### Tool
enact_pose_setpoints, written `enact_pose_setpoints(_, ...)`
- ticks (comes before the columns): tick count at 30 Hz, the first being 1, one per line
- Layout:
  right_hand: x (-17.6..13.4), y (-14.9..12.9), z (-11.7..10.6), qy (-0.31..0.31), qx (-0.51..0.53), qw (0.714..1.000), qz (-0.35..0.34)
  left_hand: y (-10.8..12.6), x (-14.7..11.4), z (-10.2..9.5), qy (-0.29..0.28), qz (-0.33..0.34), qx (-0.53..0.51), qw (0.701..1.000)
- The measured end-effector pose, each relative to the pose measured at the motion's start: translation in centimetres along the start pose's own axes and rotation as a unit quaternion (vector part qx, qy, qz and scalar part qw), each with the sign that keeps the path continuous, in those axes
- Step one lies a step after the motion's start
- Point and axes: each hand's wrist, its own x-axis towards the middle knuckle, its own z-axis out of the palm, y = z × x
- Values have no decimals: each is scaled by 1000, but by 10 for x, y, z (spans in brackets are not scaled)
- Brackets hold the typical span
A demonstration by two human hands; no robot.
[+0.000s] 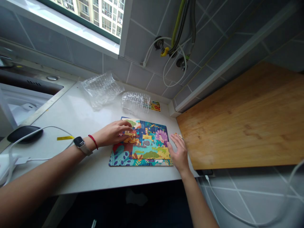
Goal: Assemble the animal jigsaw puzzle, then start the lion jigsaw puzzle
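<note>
A colourful jigsaw puzzle [149, 154] lies flat on the white counter, with several pieces joined into an animal scene on its board. My left hand [116, 132] reaches over the puzzle's left side, fingers stretched out and apart. Its fingertips rest on or just above the pieces there; contact is hard to make out. Beside the puzzle's right edge is my right hand [179, 153], thumb apart from the extended fingers. A small piece [175, 135] shows at those fingertips, partly covered, and I cannot tell whether they touch it.
Clear crumpled plastic wrap [102, 90] and bubble wrap [135, 102] lie behind the puzzle, by a small picture card [155, 106]. A wooden board [237, 123] borders the right side. On the left are a black mouse-shaped object [25, 134], a white cable [54, 127] and a sink [52, 85].
</note>
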Motion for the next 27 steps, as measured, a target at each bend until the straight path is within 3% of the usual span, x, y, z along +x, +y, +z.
enact_pose_setpoints(4,20,51,-28,-38,-73,991,106,-1,1,0,29,-13,19,999)
enact_pose_setpoints(7,20,60,-38,-62,-91,986,127,-1,1,1,6,6,12,1000)
enact_pose_setpoints(11,3,14,-23,-86,-37,995,28,-1,1,3,-37,34,9,999)
enact_pose_setpoints(14,-14,-33,3,-177,16,983,-39,-3,0,7,-38,30,23,999)
enact_pose_setpoints(17,-26,-63,28,-236,10,971,-47,-6,-2,10,-32,14,33,999)
enact_pose_setpoints(21,-36,-73,42,-232,-10,971,-52,-7,-2,13,-21,5,19,1000)
enact_pose_setpoints(27,-54,-79,35,-240,-9,966,-91,-2,-1,16,-19,-5,0,1000)
